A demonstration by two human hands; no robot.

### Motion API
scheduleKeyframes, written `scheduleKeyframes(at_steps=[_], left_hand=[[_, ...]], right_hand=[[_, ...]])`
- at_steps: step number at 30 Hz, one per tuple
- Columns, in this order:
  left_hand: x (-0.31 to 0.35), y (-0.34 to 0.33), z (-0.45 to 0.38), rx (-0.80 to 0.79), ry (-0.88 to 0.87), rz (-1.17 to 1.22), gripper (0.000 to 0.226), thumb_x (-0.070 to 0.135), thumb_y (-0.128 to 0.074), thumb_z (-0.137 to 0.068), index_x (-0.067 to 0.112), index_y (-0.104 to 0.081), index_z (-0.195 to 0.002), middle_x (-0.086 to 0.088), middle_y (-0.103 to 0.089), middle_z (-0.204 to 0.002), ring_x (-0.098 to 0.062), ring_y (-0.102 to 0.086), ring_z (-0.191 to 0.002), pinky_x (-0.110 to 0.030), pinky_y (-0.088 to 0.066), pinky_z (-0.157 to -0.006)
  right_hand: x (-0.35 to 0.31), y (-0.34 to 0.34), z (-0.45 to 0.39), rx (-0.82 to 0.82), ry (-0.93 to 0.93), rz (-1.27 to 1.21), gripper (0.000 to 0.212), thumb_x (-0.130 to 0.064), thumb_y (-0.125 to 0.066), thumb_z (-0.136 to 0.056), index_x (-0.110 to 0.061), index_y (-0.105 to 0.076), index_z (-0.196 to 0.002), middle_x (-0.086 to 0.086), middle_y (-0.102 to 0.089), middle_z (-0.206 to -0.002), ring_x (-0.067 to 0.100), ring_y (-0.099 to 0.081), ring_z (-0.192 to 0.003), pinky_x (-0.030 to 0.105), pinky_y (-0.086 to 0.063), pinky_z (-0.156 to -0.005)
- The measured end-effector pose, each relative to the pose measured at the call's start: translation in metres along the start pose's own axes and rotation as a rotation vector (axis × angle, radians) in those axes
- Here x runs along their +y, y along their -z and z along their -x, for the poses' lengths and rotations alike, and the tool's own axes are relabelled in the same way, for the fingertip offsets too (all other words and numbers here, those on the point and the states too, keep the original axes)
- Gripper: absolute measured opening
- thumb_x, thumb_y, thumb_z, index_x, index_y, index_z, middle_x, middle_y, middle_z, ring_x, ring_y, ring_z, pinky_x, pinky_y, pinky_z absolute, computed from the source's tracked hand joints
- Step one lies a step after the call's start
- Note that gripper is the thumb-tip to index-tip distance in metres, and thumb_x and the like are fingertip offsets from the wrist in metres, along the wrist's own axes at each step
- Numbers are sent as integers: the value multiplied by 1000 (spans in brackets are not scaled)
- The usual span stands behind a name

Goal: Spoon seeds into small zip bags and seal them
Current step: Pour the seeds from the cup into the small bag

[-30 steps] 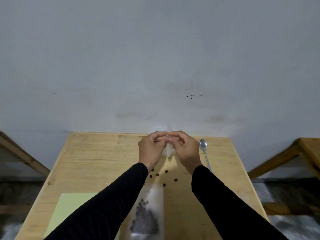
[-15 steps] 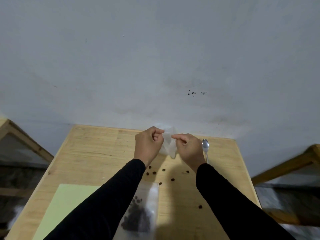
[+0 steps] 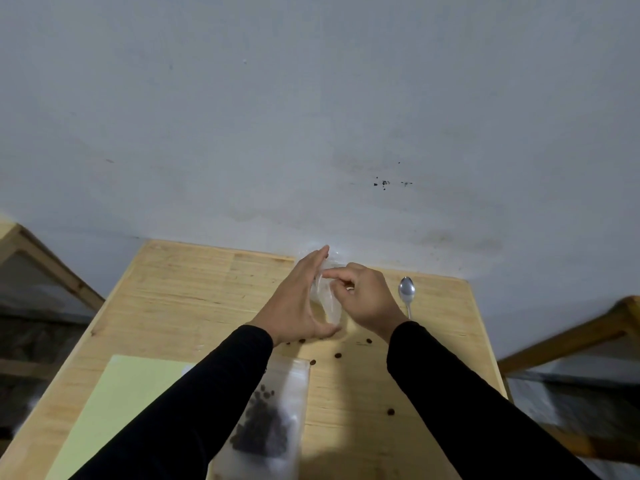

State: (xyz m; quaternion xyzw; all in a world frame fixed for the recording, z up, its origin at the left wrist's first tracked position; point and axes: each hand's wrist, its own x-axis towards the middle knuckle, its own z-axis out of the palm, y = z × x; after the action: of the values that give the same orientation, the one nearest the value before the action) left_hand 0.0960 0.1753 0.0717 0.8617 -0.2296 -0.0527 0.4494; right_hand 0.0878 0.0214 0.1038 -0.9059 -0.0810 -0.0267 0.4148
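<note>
My left hand [image 3: 298, 299] lies flat-fingered against a small clear zip bag [image 3: 329, 299] near the bench's [image 3: 194, 289] far edge; my right hand [image 3: 367, 299] pinches its top, spoon [image 3: 407, 294] beside.

Seed bag [image 3: 263, 431] cut off btm; small bag [image 3: 330, 303] partly behind hands.

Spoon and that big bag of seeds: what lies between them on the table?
Head view: a few loose seeds on bare wood between the spoon and the big bag of seeds.
</note>
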Motion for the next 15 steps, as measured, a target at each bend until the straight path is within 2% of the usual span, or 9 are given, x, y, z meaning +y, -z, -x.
scheduleKeyframes(at_steps=[2, 4, 7, 10, 13, 15], left_hand=[[-2, -1, 1, 71, -27, -42, 105, 30, -82, -62, 26, -20, -147, 15, -35, -135, 3, -34, -127, -6, -24, -102], [-1, -1, 1, 116, -32, -49, 97, 30, -78, -64, 24, -25, -145, 15, -39, -131, 2, -39, -123, -5, -26, -101], [0, -4, 2, 138, -29, -34, 96, 33, -78, -63, 26, -27, -144, 13, -41, -135, 2, -40, -124, -7, -26, -103], [2, -9, 2, 157, -29, -17, 97, 41, -76, -60, 25, -29, -143, 11, -41, -138, 0, -40, -127, -14, -29, -106], [2, -17, 0, 143, -34, -47, 100, 43, -76, -61, 21, -26, -145, 9, -37, -142, -5, -36, -131, -20, -30, -109], [1, -21, -2, 152, -23, -54, 100, 40, -76, -62, 19, -25, -145, 6, -36, -143, -7, -35, -132, -26, -32, -110]], right_hand=[[4, 2, -1, 5, -19, -31, 28, -2, -53, -89, -15, -73, -102, -5, -53, -73, 5, -52, -66, 7, -38, -63], [10, 2, -1, 20, -34, -73, 28, -3, -53, -89, -19, -74, -98, 6, -57, -76, 15, -54, -66, 11, -38, -61], [17, 2, 0, 38, -70, -217, 31, -3, -52, -89, -24, -74, -93, 6, -59, -80, 17, -58, -70, 19, -44, -68], [24, 1, 3, 44, -100, -378, 32, -9, -51, -87, -34, -71, -89, 7, -65, -87, 20, -66, -80, 28, -52, -74], [28, 2, 5, 34, -123, -457, 31, -3, -52, -89, -26, -72, -95, 8, -67, -84, 15, -62, -71, 21, -49, -67], [30, 7, 5, 16, -134, -550, 28, -2, -53, -91, -20, -72, -98, 8, -69, -86, 14, -65, -75, 20, -51, -70]])
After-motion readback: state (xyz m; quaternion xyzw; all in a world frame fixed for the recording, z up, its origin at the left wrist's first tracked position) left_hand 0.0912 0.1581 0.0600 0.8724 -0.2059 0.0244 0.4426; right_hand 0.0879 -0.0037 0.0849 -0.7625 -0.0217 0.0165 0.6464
